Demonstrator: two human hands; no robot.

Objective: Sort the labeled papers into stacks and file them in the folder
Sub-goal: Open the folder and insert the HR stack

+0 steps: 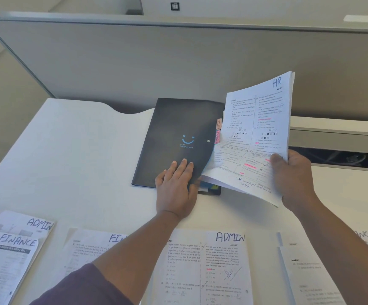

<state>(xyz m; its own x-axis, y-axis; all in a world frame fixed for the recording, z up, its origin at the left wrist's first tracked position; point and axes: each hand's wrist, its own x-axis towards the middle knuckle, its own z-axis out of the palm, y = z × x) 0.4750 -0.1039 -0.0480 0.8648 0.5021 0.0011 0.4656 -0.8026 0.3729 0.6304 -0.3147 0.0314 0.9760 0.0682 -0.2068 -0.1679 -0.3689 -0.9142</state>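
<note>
A black folder (174,128) with a blue smiley lies on the white desk, with pink FINANCE and ADMIN tabs (217,130) poking out at its right edge. My left hand (175,183) rests flat on the folder's lower right cover, thumb at the edge. My right hand (293,177) grips a stack of papers marked HR (260,128) by its lower right corner; the stack's lower left end reaches into the folder's opening. Along the near edge lie an ADMIN sheet (203,267), two FINANCE sheets (9,260) (90,247) and another ADMIN sheet (24,223).
A grey partition wall (134,62) stands behind the desk. A cable tray slot (337,148) opens at the right behind the papers. More printed sheets (310,278) lie at the near right. The white desk (68,150) stretches left of the folder.
</note>
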